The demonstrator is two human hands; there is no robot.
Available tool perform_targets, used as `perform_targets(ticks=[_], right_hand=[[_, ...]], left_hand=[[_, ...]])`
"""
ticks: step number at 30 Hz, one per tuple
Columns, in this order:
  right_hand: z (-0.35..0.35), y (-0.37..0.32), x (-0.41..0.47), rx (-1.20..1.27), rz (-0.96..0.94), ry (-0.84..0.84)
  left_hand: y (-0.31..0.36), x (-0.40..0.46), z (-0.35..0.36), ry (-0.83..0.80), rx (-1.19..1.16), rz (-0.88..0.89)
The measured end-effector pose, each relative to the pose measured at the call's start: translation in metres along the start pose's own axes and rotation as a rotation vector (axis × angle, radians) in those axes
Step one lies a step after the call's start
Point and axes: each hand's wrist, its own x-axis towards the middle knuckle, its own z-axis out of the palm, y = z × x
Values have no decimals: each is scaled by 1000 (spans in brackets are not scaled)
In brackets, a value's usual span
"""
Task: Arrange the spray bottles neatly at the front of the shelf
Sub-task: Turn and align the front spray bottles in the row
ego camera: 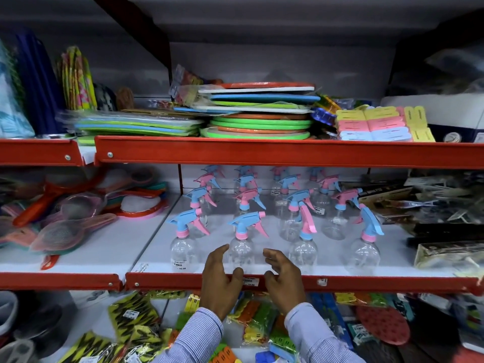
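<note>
The clear spray bottle (239, 247) with the blue trigger is standing second from left in the front row, lower centre of the frame. The left hand (219, 279) and right hand (284, 277) are flanking it, fingers spread, gripping nothing. Judgement: aligning step; next, nudging it square to the red shelf edge (366, 282).

Red metal shelving fills the view, its front rails (288, 151) bolted at the ends and the boards (104, 254) between them white. A dark red upright (136, 24) slants up toward a grey ceiling. The back wall (282, 64) is a plain pale grey panel, dim in the upper corners. The top shelf carries a stack of flat coloured mats (259, 111); the light falls brightest on the middle board.
</note>
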Motion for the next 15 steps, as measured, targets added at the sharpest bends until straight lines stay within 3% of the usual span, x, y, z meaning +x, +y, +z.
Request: perform_targets(ticks=[4,9,13,15], right_hand=[[-25,12,-11,2,-44,224],[-64,30,-10,-17,-33,433],[-88,42,4,4,-13,438],[-95,48,15,20,27,322]], left_hand=[[7,-9,11,89,-47,122],[24,-14,55,-64,-114,122],[38,-10,89,-200,-77,61],[45,-8,102,-197,-81,24]])
